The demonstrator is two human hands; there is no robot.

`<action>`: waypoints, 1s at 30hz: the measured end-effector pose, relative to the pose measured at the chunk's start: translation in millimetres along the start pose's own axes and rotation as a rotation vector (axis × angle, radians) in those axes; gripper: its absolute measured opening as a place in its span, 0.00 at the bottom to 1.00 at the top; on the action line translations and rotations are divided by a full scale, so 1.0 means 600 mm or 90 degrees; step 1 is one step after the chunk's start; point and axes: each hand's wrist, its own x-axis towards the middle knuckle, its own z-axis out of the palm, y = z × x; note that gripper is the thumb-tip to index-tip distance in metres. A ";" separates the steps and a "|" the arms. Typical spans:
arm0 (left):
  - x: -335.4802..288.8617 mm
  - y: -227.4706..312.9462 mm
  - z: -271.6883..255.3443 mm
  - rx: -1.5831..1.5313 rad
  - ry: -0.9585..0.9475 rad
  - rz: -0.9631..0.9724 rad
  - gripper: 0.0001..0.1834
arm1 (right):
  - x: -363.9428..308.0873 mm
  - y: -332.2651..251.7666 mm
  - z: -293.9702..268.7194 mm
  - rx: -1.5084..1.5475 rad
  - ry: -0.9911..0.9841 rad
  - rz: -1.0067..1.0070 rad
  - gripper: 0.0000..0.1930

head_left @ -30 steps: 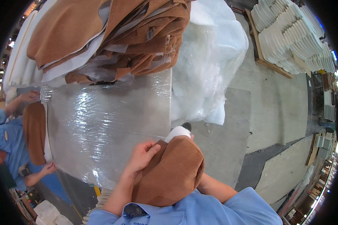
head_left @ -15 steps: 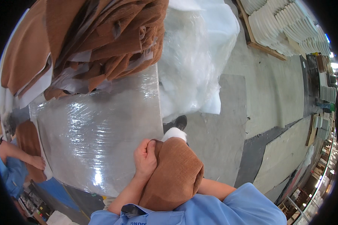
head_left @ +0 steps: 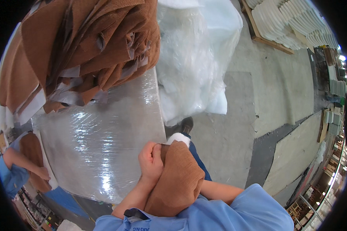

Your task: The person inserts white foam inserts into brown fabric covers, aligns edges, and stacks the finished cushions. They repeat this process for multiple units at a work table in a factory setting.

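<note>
A brown fabric cushion cover (head_left: 177, 181) is bunched against my chest, with white padding (head_left: 180, 137) poking out at its far end. My left hand (head_left: 150, 161) is closed on the left edge of the cover, its thumb on top. My right forearm (head_left: 221, 191) runs in behind or inside the cover, which hides the right hand and its fingers. Beside my left hand stands a table wrapped in shiny clear film (head_left: 92, 142).
A heap of brown fabric covers (head_left: 92, 46) lies on the table's far end. Clear bags of white padding (head_left: 192, 57) stand beyond. Stacked white pads (head_left: 281, 23) rest on a pallet at far right. At left, a co-worker's hand (head_left: 43, 173) touches a brown piece.
The cover in my arms has shifted slightly left, and its right side looks less bulged. My left hand keeps its grip. The co-worker's arm has moved a little down and to the right.
</note>
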 end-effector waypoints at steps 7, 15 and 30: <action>-0.014 0.000 0.028 0.013 0.042 0.087 0.11 | -0.006 0.017 -0.016 -0.023 -0.005 -0.014 0.16; -0.002 -0.012 0.053 0.016 0.001 0.073 0.12 | 0.008 0.047 -0.024 -0.017 0.008 -0.021 0.13; -0.034 0.013 0.050 0.117 -0.027 0.260 0.09 | -0.014 -0.268 0.001 -0.585 -0.175 -0.499 0.10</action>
